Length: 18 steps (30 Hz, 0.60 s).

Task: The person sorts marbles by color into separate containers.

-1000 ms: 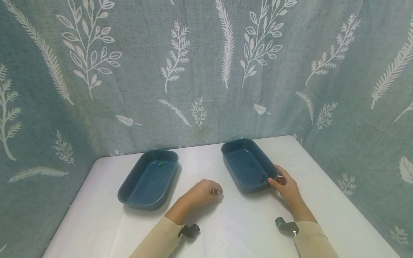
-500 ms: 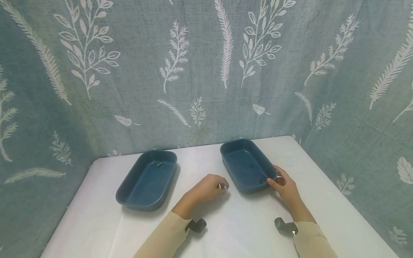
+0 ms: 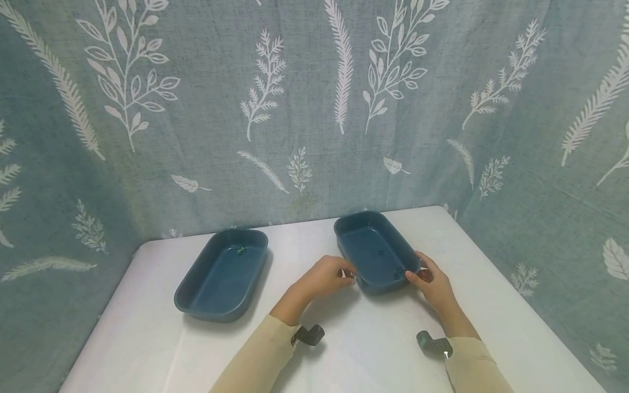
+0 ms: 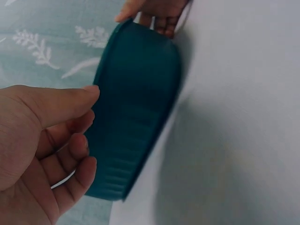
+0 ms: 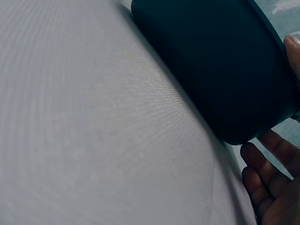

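A dark blue-green plastic tray stands right of centre on the table, several small dark ring-like pieces lying in its near right part and another small piece farther back. My right hand grips the tray's near right corner, thumb at the rim and fingers outside. By the near left side is my left hand, its fingers loosely bent and their tips at the rim. In the left wrist view, the thumb of the left hand meets the edge of the tray; no held thing shows, and firm contact is unclear.
A matching tray stands to the left, with a few small green pieces near its far end. White cloth covers the table. A grey-green leaf-patterned curtain hangs behind and at both sides.
My left hand has moved right and slightly away from me, from the table between the trays to the right tray's rim. The right hand keeps its grip on that tray.
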Tool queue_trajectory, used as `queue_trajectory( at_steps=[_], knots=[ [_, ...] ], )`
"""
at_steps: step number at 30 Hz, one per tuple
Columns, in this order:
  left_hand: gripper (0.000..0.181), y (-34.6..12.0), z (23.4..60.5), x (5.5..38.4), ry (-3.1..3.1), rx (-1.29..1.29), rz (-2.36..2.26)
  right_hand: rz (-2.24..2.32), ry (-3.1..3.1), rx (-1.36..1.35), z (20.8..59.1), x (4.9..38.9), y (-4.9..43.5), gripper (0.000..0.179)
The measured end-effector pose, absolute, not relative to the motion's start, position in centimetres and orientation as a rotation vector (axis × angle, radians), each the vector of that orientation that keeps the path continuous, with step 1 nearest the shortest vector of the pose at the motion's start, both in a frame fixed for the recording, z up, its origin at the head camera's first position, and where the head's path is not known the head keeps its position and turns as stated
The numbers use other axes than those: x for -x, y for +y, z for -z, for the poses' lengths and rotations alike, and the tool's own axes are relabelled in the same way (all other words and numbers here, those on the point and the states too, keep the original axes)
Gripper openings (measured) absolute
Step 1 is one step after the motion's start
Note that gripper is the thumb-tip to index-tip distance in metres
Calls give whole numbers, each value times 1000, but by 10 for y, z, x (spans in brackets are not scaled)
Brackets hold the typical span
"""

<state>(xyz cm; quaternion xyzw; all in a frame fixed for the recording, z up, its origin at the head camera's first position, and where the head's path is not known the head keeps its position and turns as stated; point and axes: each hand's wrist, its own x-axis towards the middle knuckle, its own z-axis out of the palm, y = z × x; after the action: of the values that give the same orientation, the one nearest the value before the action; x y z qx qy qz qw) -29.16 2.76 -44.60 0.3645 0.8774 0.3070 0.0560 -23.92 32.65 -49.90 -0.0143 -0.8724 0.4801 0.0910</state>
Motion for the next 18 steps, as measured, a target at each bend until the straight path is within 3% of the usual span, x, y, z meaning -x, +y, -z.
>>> queue_trajectory(
  at_steps=[18],
  knots=[
    [24, 44, 445, 296, 2629, -1085, -959, -1427, -2584, 53, 500, 239, 326, 70]
  ],
)
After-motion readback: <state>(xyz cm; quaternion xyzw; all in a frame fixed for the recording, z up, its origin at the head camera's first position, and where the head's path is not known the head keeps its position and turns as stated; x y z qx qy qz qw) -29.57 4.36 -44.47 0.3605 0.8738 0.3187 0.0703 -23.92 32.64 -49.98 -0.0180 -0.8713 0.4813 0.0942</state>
